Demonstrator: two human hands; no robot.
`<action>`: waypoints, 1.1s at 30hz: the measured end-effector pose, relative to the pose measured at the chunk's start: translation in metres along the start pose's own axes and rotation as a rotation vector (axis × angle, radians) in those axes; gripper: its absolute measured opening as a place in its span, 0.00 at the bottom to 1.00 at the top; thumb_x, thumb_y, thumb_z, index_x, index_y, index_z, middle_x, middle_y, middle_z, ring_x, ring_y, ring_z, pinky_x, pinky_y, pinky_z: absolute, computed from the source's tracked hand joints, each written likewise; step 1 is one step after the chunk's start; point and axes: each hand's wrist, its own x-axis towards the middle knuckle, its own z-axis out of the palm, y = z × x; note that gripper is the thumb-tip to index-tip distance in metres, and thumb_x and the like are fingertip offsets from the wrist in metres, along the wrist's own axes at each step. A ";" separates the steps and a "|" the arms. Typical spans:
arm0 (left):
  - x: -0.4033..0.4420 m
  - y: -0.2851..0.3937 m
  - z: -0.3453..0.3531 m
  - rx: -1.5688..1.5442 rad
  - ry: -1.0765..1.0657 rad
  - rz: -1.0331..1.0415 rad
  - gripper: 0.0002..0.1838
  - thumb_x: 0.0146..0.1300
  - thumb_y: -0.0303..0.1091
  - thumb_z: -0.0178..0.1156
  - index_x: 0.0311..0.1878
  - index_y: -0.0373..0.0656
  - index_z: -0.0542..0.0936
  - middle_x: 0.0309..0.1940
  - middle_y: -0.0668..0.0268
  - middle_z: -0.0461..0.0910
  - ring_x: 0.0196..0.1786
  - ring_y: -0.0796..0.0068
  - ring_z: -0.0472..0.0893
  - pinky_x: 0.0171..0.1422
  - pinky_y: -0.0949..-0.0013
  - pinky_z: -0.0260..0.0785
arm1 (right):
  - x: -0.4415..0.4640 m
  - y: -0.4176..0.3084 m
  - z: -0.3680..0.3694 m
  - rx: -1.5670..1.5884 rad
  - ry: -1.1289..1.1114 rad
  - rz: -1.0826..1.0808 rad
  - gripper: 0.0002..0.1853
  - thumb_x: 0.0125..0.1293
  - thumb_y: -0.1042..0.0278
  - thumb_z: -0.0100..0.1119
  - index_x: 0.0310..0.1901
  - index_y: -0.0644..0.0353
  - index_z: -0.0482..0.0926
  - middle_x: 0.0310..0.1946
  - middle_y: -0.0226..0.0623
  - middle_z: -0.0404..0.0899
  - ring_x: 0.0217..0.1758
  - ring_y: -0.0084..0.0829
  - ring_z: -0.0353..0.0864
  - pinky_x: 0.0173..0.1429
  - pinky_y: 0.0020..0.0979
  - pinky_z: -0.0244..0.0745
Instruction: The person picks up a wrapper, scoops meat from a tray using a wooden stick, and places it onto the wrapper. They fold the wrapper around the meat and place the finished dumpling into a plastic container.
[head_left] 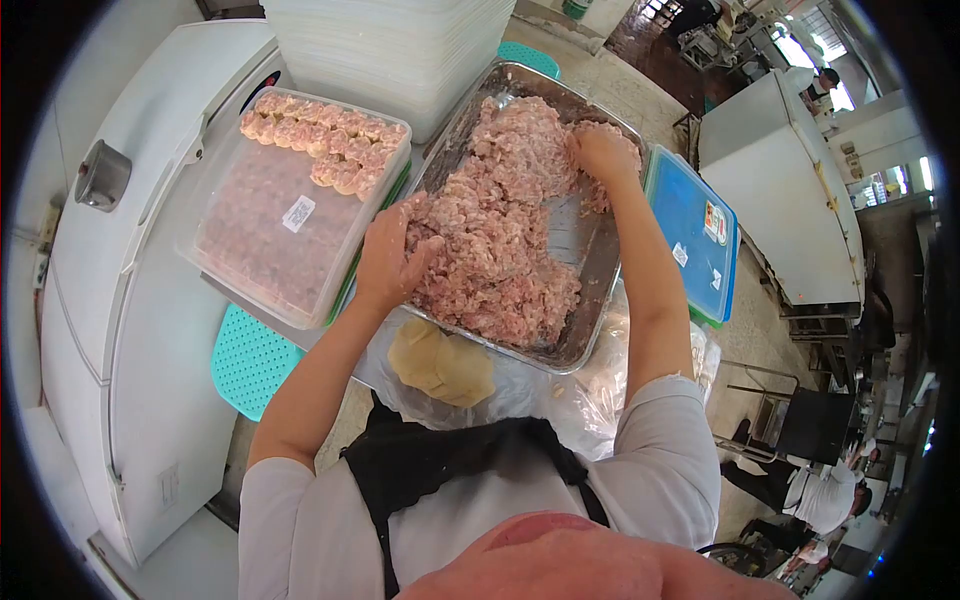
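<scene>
A large metal tray [568, 357] holds a big heap of pink ground meat [490, 220]. My left hand [390, 252] is at the tray's left rim, its thumb apart from the fingers, touching the side of the heap. Toward the far right corner, my right hand [603, 155] has its curled fingers dug into the meat; the fingertips are hidden. Below the tray lies a stack of round, yellowish dough wrappers [440, 363] on clear plastic. To the left, a clear plastic container [215, 235] carries rows of meat-filled dumplings [325, 135] on top.
Stacked translucent containers [390, 50] stand behind the tray. A blue-lidded container [692, 235] is on the right, and plastic bags [595, 375] lie under the tray's near edge. A white chest freezer [150, 270] borders the left side. Other people [825, 495] are farther off at right.
</scene>
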 end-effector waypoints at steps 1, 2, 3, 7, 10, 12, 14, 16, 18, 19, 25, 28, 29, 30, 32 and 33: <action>-0.001 0.000 0.000 -0.002 -0.001 -0.002 0.32 0.62 0.47 0.58 0.65 0.39 0.68 0.59 0.52 0.73 0.60 0.49 0.71 0.67 0.55 0.59 | 0.000 -0.005 0.002 0.033 -0.009 -0.021 0.19 0.66 0.55 0.47 0.38 0.61 0.84 0.38 0.52 0.83 0.45 0.52 0.83 0.51 0.52 0.76; -0.001 0.000 0.000 0.007 -0.006 0.013 0.31 0.64 0.47 0.56 0.65 0.37 0.68 0.60 0.51 0.72 0.61 0.49 0.70 0.68 0.55 0.59 | -0.002 -0.010 0.004 0.029 -0.006 -0.021 0.19 0.66 0.55 0.47 0.38 0.61 0.84 0.38 0.52 0.83 0.45 0.52 0.83 0.51 0.52 0.76; 0.000 0.000 0.001 0.017 -0.009 0.028 0.30 0.67 0.48 0.53 0.64 0.35 0.68 0.60 0.50 0.72 0.62 0.49 0.70 0.69 0.56 0.59 | -0.009 -0.017 0.003 0.104 0.008 -0.061 0.19 0.66 0.55 0.47 0.37 0.60 0.84 0.38 0.51 0.83 0.44 0.51 0.83 0.51 0.51 0.76; -0.001 -0.003 0.001 -0.008 0.006 0.013 0.32 0.63 0.48 0.58 0.66 0.40 0.68 0.60 0.51 0.72 0.62 0.49 0.70 0.69 0.55 0.57 | -0.026 -0.028 0.012 0.236 0.026 -0.136 0.18 0.66 0.56 0.47 0.33 0.62 0.81 0.35 0.49 0.82 0.41 0.50 0.82 0.46 0.46 0.75; 0.001 -0.003 0.000 -0.046 0.020 0.041 0.30 0.64 0.46 0.57 0.65 0.39 0.68 0.61 0.51 0.71 0.63 0.49 0.69 0.70 0.55 0.57 | -0.044 -0.020 0.004 0.456 -0.012 -0.128 0.17 0.66 0.58 0.50 0.31 0.64 0.80 0.31 0.48 0.81 0.36 0.48 0.81 0.43 0.42 0.74; 0.002 -0.004 0.001 -0.072 0.022 0.054 0.28 0.66 0.44 0.56 0.65 0.38 0.68 0.61 0.50 0.71 0.64 0.48 0.69 0.70 0.55 0.57 | -0.059 -0.016 -0.008 0.508 0.009 -0.142 0.16 0.65 0.59 0.51 0.30 0.64 0.79 0.29 0.48 0.81 0.34 0.47 0.80 0.41 0.42 0.73; 0.003 -0.004 0.002 -0.080 0.029 0.075 0.28 0.66 0.43 0.55 0.65 0.37 0.68 0.61 0.50 0.71 0.64 0.48 0.69 0.70 0.55 0.57 | -0.078 -0.013 -0.021 0.557 0.033 -0.153 0.14 0.65 0.61 0.52 0.30 0.64 0.78 0.27 0.47 0.80 0.31 0.45 0.79 0.39 0.41 0.72; 0.002 -0.005 0.002 -0.090 0.043 0.094 0.27 0.66 0.42 0.55 0.65 0.37 0.68 0.61 0.50 0.71 0.64 0.48 0.69 0.70 0.55 0.58 | -0.103 -0.021 -0.041 0.577 -0.017 -0.183 0.16 0.66 0.57 0.53 0.31 0.62 0.80 0.28 0.50 0.80 0.34 0.51 0.81 0.39 0.48 0.74; 0.002 -0.005 0.002 -0.076 0.042 0.099 0.28 0.66 0.42 0.55 0.64 0.36 0.68 0.61 0.49 0.71 0.64 0.48 0.69 0.70 0.55 0.58 | -0.131 -0.037 -0.072 0.476 -0.029 -0.235 0.16 0.67 0.57 0.53 0.31 0.61 0.80 0.27 0.50 0.80 0.33 0.50 0.81 0.38 0.47 0.74; 0.001 -0.006 0.002 -0.086 0.032 0.112 0.28 0.66 0.42 0.55 0.64 0.36 0.68 0.61 0.49 0.71 0.64 0.48 0.69 0.70 0.55 0.58 | -0.145 -0.045 -0.082 0.381 -0.043 -0.291 0.16 0.68 0.56 0.53 0.31 0.60 0.81 0.27 0.49 0.80 0.32 0.50 0.80 0.38 0.47 0.74; 0.000 -0.007 0.002 -0.130 0.053 0.141 0.32 0.67 0.50 0.54 0.65 0.35 0.67 0.60 0.46 0.71 0.63 0.46 0.69 0.69 0.53 0.58 | -0.207 -0.055 -0.089 0.293 -0.049 -0.172 0.18 0.70 0.52 0.51 0.31 0.54 0.83 0.28 0.45 0.82 0.33 0.50 0.81 0.39 0.47 0.74; -0.001 -0.008 0.001 -0.070 0.070 0.150 0.34 0.67 0.53 0.53 0.66 0.35 0.66 0.60 0.46 0.70 0.63 0.46 0.69 0.69 0.52 0.58 | -0.220 -0.060 -0.110 0.116 -0.136 -0.108 0.18 0.69 0.51 0.52 0.30 0.51 0.84 0.29 0.43 0.83 0.35 0.48 0.82 0.39 0.47 0.75; 0.000 -0.009 0.001 -0.061 0.065 0.151 0.34 0.66 0.52 0.54 0.66 0.36 0.66 0.61 0.46 0.70 0.63 0.47 0.68 0.69 0.52 0.57 | -0.219 -0.062 -0.121 0.107 -0.133 -0.101 0.18 0.69 0.51 0.52 0.30 0.51 0.84 0.29 0.43 0.83 0.35 0.48 0.82 0.39 0.47 0.75; 0.000 -0.010 0.001 -0.051 0.060 0.152 0.34 0.66 0.52 0.55 0.67 0.36 0.65 0.61 0.47 0.69 0.64 0.47 0.68 0.69 0.52 0.57 | -0.216 -0.068 -0.144 -0.030 -0.184 -0.086 0.17 0.68 0.50 0.53 0.30 0.50 0.85 0.30 0.42 0.83 0.36 0.47 0.82 0.39 0.47 0.76; -0.001 -0.009 0.002 -0.029 0.055 0.149 0.34 0.66 0.52 0.55 0.67 0.37 0.65 0.62 0.48 0.69 0.64 0.48 0.67 0.69 0.52 0.57 | -0.209 -0.079 -0.184 -0.172 -0.233 -0.063 0.17 0.68 0.50 0.53 0.30 0.49 0.85 0.30 0.41 0.84 0.36 0.45 0.83 0.39 0.46 0.76; -0.001 -0.009 0.002 0.003 0.049 0.137 0.34 0.66 0.52 0.55 0.67 0.38 0.65 0.63 0.49 0.68 0.65 0.48 0.67 0.69 0.52 0.57 | -0.204 -0.083 -0.202 -0.235 -0.194 -0.056 0.17 0.67 0.50 0.54 0.29 0.49 0.86 0.29 0.40 0.84 0.36 0.44 0.84 0.39 0.45 0.77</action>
